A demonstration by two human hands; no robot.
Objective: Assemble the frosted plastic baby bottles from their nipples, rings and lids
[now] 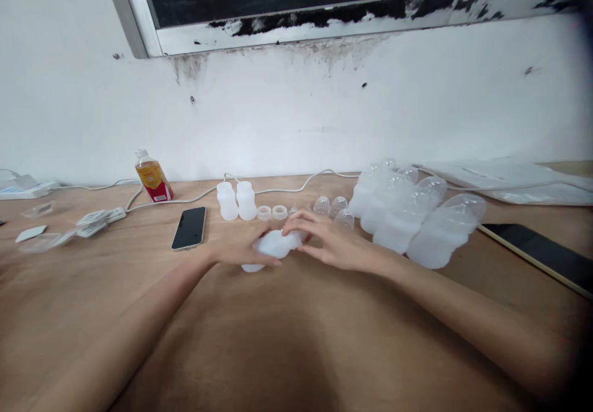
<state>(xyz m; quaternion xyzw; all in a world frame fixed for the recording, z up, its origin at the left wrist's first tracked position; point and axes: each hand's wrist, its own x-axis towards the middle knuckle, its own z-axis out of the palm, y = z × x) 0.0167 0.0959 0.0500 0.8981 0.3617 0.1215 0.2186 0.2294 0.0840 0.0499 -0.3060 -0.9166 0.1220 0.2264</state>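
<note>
A frosted white baby bottle lies tilted in my left hand, its neck to the right. The fingers of my right hand are closed round the neck end, where a ring seems to sit; they partly hide it. Just beyond the hands, two open-topped baby bottles stand upright on the table. Beside them lie two white collar rings. Several clear dome caps stand behind my right hand, with small clear pieces partly hidden by the fingers.
On the right stand several capped baby bottles, near a dark tablet and a plastic bag. To the left are a phone, a drink bottle and a charger with coiled cable. A white cable runs along the wall.
</note>
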